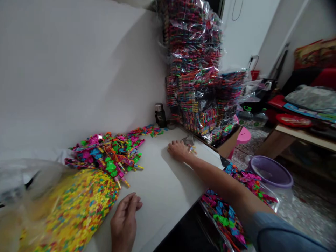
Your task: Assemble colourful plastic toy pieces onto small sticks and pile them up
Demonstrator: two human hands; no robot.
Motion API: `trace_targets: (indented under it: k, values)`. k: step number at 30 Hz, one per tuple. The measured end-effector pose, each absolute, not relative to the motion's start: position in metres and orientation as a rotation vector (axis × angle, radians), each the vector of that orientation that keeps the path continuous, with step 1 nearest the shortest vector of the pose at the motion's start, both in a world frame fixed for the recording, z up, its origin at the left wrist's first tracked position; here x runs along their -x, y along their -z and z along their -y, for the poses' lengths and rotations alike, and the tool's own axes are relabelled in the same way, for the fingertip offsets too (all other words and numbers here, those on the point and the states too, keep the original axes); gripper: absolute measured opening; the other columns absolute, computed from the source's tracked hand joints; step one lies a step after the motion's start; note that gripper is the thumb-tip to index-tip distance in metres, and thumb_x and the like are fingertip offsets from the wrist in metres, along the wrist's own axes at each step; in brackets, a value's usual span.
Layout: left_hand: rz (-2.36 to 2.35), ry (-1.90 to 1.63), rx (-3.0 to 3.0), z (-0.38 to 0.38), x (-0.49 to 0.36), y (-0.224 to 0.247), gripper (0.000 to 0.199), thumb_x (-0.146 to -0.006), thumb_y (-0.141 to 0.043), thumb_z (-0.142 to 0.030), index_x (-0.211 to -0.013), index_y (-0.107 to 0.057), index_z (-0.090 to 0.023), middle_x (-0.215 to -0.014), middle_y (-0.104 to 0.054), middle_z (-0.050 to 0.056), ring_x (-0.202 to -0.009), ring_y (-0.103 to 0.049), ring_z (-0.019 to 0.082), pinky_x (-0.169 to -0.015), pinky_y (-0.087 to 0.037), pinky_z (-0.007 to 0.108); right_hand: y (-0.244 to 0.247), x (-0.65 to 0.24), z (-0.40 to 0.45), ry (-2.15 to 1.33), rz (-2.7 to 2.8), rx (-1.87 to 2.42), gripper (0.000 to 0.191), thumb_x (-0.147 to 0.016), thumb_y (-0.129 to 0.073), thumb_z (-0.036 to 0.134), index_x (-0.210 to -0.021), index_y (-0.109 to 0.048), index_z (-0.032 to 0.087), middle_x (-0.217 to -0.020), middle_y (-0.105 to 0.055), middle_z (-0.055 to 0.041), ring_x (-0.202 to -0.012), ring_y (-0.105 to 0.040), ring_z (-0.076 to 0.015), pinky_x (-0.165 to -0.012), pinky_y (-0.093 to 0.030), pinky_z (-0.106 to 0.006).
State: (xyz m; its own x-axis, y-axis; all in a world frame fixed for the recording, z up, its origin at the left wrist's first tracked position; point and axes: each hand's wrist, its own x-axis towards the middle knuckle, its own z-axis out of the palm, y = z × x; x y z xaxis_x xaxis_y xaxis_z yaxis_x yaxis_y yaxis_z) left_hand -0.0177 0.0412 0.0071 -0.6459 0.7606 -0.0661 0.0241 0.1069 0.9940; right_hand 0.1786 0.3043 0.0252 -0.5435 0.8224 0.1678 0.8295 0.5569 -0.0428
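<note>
My right hand (179, 150) reaches across the white table (160, 175) to its far right part, its fingers bent down on the surface, and I cannot make out what is under them. Right beside it lie a few small yellow-tipped pieces (193, 149) and a greyish clear object (188, 140). My left hand (125, 217) rests near the front edge with fingers curled together; whether it holds anything is hidden. Beyond it spreads a heap of colourful plastic toys (109, 154). A clear bag of small yellow and multicoloured pieces (81, 206) lies at the left.
A dark thermos (160, 115) stands by the wall. Tall stacks of plastic-wrapped toys (194, 63) rise behind an open cardboard box (229, 141). More loose toys (223, 213) fill a bag below the table's right edge, near a purple bucket (271, 171) and a pink stool (243, 135).
</note>
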Motion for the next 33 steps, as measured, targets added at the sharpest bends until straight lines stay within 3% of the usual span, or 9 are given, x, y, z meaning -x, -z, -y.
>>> trace_targets:
  k: [6, 9, 12, 15, 19, 21, 23, 27, 33]
  values:
    - [-1.823, -1.563, -0.833, -0.041, 0.02, -0.004, 0.056, -0.072, -0.073, -0.058, -0.107, -0.065, -0.014, -0.095, -0.068, 0.007, -0.078, -0.066, 0.018, -0.077, -0.054, 0.029, -0.025, -0.203, -0.263, 0.103, 2.639, 1.236, 0.036, -0.102, -0.039, 0.038, -0.1, -0.066, 0.013, -0.107, -0.062, -0.013, -0.109, -0.048, -0.0256, -0.103, -0.027, -0.047]
    - [-1.825, -1.565, -0.851, -0.042, 0.017, -0.005, 0.054, -0.072, -0.074, -0.055, -0.105, -0.066, -0.014, -0.093, -0.069, 0.007, -0.077, -0.066, 0.018, -0.077, -0.053, 0.03, -0.027, -0.211, -0.258, 0.073, 2.653, 1.206, 0.036, -0.102, -0.04, 0.04, -0.1, -0.067, 0.015, -0.12, -0.059, -0.0113, -0.119, -0.043, -0.0253, -0.109, -0.022, -0.048]
    - [-1.832, -1.664, -0.834, -0.046, 0.013, -0.001, 0.051, -0.068, -0.078, -0.05, -0.102, -0.068, -0.013, -0.087, -0.069, 0.006, -0.07, -0.066, 0.019, -0.072, -0.053, 0.031, -0.037, -0.222, -0.255, 0.022, 2.647, 1.145, 0.036, -0.099, -0.05, 0.047, -0.116, -0.064, 0.019, -0.14, -0.048, -0.009, -0.132, -0.035, -0.0259, -0.114, -0.015, -0.051]
    - [-1.756, -1.775, -0.901, -0.05, 0.012, 0.008, 0.042, -0.07, -0.078, -0.041, -0.099, -0.068, -0.014, -0.084, -0.069, 0.005, -0.065, -0.065, 0.017, -0.07, -0.053, 0.031, -0.063, -0.252, -0.238, -0.053, 2.42, 0.935, 0.046, -0.097, -0.053, 0.047, -0.129, -0.057, 0.015, -0.14, -0.049, -0.0083, -0.13, -0.041, -0.0195, -0.113, -0.026, -0.044]
    - [-1.778, -1.756, -0.936, -0.051, 0.012, 0.012, 0.036, -0.072, -0.076, -0.037, -0.099, -0.068, -0.014, -0.084, -0.069, 0.004, -0.063, -0.065, 0.015, -0.068, -0.053, 0.03, -0.084, -0.343, -0.183, -0.133, 2.003, 0.928, 0.029, -0.099, -0.052, 0.035, -0.121, -0.057, 0.017, -0.114, -0.061, -0.004, -0.107, -0.057, -0.0103, -0.096, -0.044, -0.025]
    - [-1.828, -1.708, -0.957, -0.05, 0.009, 0.008, 0.034, -0.072, -0.075, -0.037, -0.098, -0.069, -0.016, -0.084, -0.069, 0.003, -0.064, -0.066, 0.015, -0.068, -0.053, 0.028, -0.058, -0.403, -0.154, -0.082, 1.846, 1.093, 0.028, -0.099, -0.051, 0.034, -0.117, -0.056, 0.013, -0.103, -0.061, -0.0086, -0.095, -0.058, -0.0147, -0.087, -0.048, -0.029]
    - [-1.86, -1.67, -0.962, -0.051, 0.004, 0.002, 0.033, -0.071, -0.075, -0.037, -0.097, -0.069, -0.017, -0.085, -0.07, 0.002, -0.066, -0.066, 0.014, -0.068, -0.052, 0.026, -0.009, -0.461, -0.133, -0.081, 1.631, 1.488, 0.042, -0.096, -0.054, 0.044, -0.124, -0.053, 0.012, -0.106, -0.062, -0.0112, -0.093, -0.06, -0.0179, -0.084, -0.049, -0.031]
    - [-1.891, -1.668, -0.94, -0.052, -0.009, -0.01, 0.032, -0.064, -0.077, -0.034, -0.09, -0.069, -0.017, -0.08, -0.069, 0.001, -0.064, -0.064, 0.013, -0.064, -0.051, 0.024, 0.1, -0.536, -0.11, -0.286, 1.598, 2.256, 0.088, -0.081, -0.065, 0.062, -0.146, -0.036, 0.011, -0.141, -0.044, -0.0209, -0.127, -0.046, -0.0296, -0.104, -0.037, -0.039]
    - [-1.95, -1.644, -0.95, -0.052, -0.018, -0.016, 0.027, -0.062, -0.076, -0.034, -0.083, -0.067, -0.019, -0.077, -0.068, -0.002, -0.064, -0.063, 0.012, -0.064, -0.049, 0.024, 0.15, -0.574, -0.114, -0.4, 1.376, 2.521, 0.094, -0.08, -0.057, 0.074, -0.151, -0.032, 0.017, -0.146, -0.039, -0.0193, -0.135, -0.036, -0.034, -0.11, -0.027, -0.045]
